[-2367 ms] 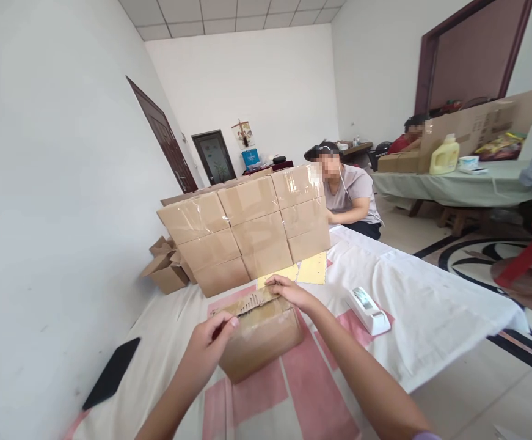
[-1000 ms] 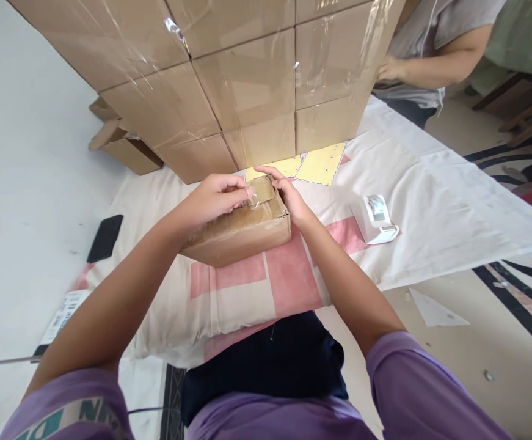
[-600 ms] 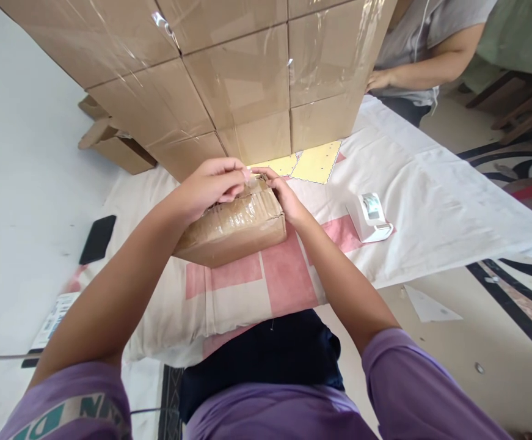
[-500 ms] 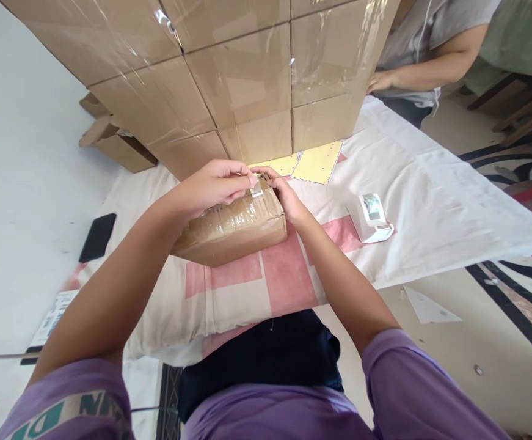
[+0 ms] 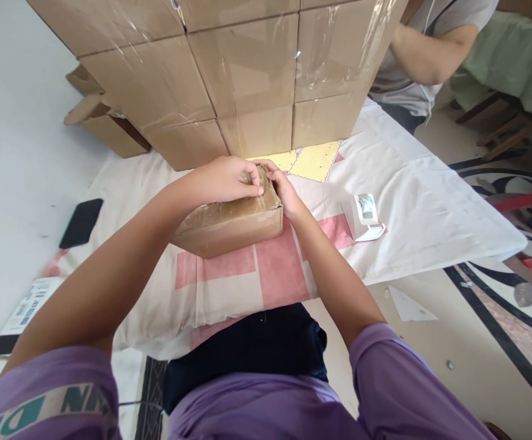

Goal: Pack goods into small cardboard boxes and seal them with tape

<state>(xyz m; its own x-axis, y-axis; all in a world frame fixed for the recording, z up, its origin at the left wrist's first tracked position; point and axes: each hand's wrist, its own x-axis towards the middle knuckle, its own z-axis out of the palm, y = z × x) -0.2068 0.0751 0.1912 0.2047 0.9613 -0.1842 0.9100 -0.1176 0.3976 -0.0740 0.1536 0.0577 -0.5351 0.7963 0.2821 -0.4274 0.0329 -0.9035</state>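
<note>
A taped brown cardboard box (image 5: 242, 235) lies on the cloth-covered table in front of me. My right hand (image 5: 286, 192) is wrapped around its far right corner, with some fingers behind the edge. Over the box's top, close to that same end, my left hand (image 5: 231, 178) has its thumb and fingers curled together in a pinch. Whatever lies between those fingertips is too small or hidden to make out. Clear shiny tape runs along the top, partly under my left hand. A white tape dispenser (image 5: 364, 218) stands to the right of the box.
Stacked, tape-wrapped cartons (image 5: 247, 73) rise behind the box, with yellow scalloped-edge papers (image 5: 316, 161) at their foot. A black phone (image 5: 81, 223) and an open carton (image 5: 112, 131) are at left. Another person's arm (image 5: 426, 55) is beyond the stack at right.
My left fingers have come down and slightly right onto the box top; the shiny patch beneath them no longer shows. My right hand keeps its hold. The other person's forearm has risen.
</note>
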